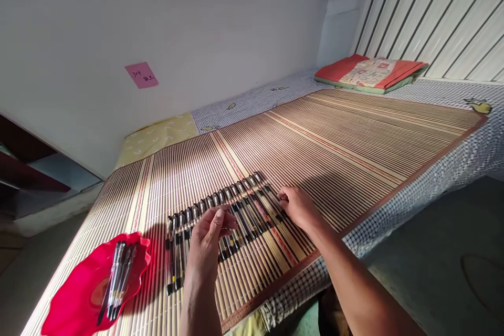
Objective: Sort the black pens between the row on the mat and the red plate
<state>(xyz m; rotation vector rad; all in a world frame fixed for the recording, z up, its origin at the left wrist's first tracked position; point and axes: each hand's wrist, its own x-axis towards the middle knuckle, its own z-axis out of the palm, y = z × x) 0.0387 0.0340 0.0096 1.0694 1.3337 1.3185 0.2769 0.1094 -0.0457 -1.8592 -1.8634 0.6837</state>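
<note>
Near by, a red, wavy-edged plastic dish (74, 283) holds a bunch of thin black-and-clear pens (121, 275). The left hand (208, 228) curls loosely over a row of black-and-clear plastic pens (243, 220) on a striped tan mat (315, 157); I can't tell if it grips anything. Farther off, the right hand (299, 207) bends its fingers by the row's right end, grip hidden; this looks like lining up, which calls for a gentle, straight touch.

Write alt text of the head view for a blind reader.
The left hand hangs over a row of pen barrels, the right hand is at its right end, and pen caps line up behind, on a striped mat. At left, a red dish holds pens.
</note>
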